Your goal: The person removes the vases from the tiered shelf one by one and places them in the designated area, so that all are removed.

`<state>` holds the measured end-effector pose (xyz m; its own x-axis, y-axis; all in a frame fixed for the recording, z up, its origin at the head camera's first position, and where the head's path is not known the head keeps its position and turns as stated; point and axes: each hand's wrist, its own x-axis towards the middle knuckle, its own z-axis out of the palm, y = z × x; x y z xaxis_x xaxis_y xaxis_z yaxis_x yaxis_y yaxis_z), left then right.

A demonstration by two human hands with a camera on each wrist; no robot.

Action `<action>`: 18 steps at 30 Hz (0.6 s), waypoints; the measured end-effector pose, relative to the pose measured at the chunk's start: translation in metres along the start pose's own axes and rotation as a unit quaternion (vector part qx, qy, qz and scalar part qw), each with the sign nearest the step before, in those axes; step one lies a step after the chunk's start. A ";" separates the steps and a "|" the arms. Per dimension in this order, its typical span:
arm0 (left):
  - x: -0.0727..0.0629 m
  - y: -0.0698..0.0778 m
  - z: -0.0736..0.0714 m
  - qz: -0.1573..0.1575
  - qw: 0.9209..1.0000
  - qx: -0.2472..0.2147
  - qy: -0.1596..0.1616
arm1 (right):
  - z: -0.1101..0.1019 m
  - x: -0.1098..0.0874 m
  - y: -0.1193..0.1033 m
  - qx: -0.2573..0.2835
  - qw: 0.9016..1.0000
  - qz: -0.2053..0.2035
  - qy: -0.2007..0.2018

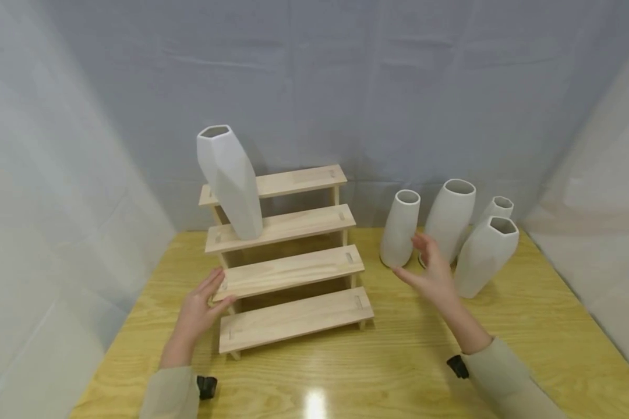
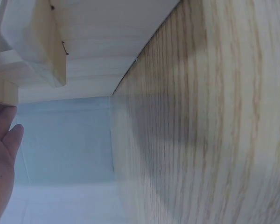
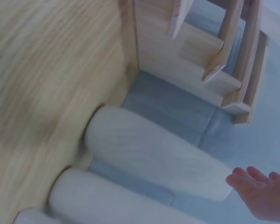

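A wooden four-step display stand point(image 1: 293, 270) is on the table, and a tall faceted white vase point(image 1: 233, 180) stands on its second step from the top. My left hand point(image 1: 201, 308) is at the left end of the second step from the bottom, fingers extended along the edge and thumb apart. To the right, my right hand point(image 1: 430, 273) is spread beside a slim round white vase point(image 1: 400, 230), thumb low by its base; the right wrist view shows the fingertips point(image 3: 242, 179) right at the vase's top end.
Behind the right hand stands a larger round white vase point(image 1: 451, 218). Farther right are a faceted white vase point(image 1: 484, 256) and another white vase point(image 1: 498, 208) partly hidden behind it. Grey cloth point(image 1: 314, 87) hangs behind the wooden table point(image 1: 304, 372).
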<state>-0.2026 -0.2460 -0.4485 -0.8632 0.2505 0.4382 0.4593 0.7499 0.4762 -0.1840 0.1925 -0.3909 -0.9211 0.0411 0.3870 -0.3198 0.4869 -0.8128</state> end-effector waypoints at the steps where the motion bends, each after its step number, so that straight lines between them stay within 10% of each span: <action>1: 0.000 0.000 0.000 -0.002 1.000 0.000 -0.002 | 0.004 0.003 -0.004 0.007 1.000 0.001 -0.004; 18: 0.001 -0.001 -0.001 0.017 1.000 0.003 0.011 | 0.079 0.045 -0.053 0.097 0.993 0.011 -0.059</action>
<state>-0.2032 -0.2472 -0.4473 -0.8418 0.2624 0.4717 0.4877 0.7444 0.4562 -0.2265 0.0995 -0.3648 -0.9447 -0.0581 0.3229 -0.3245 0.3100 -0.8937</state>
